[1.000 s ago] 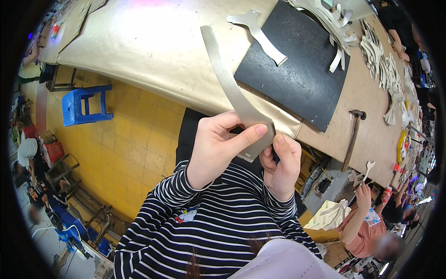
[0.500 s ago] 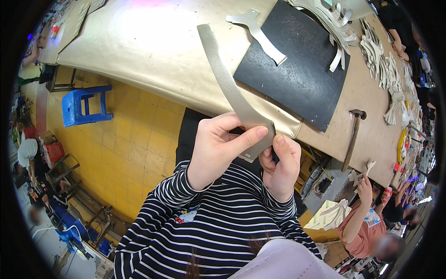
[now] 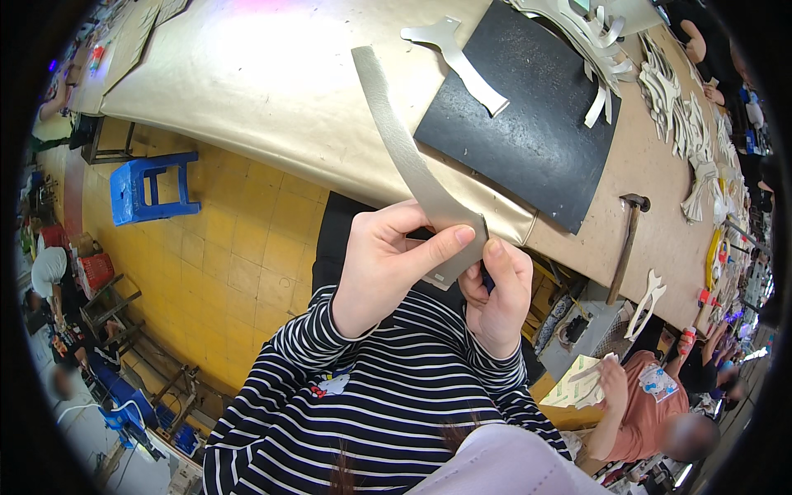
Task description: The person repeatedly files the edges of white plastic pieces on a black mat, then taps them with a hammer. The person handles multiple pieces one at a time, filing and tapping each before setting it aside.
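A curved grey-beige strip (image 3: 396, 140), which looks like leather, rises from my hands over the table's front edge. My left hand (image 3: 384, 264) is closed on its wide lower end, thumb flat on top and fingers underneath. Against the strip's right edge, my right hand (image 3: 502, 297) is closed with its thumb up. A bit of something dark blue (image 3: 488, 280) shows between its fingers; most of it is hidden, so its kind cannot be told. A thin dark line runs along the strip's edge just above the right thumb.
On the table (image 3: 247, 99) lie a black mat (image 3: 528, 115), a forked pale piece (image 3: 458, 62), heaps of cut strips (image 3: 676, 115) and a hammer (image 3: 631, 239). A blue stool (image 3: 148, 188) stands on the yellow floor to the left. A co-worker (image 3: 643, 404) sits at right.
My hands and the strip have barely moved. At right, the co-worker's hand has drawn back from the table edge toward the patterned sheet, and a forked pale piece now lies at the edge.
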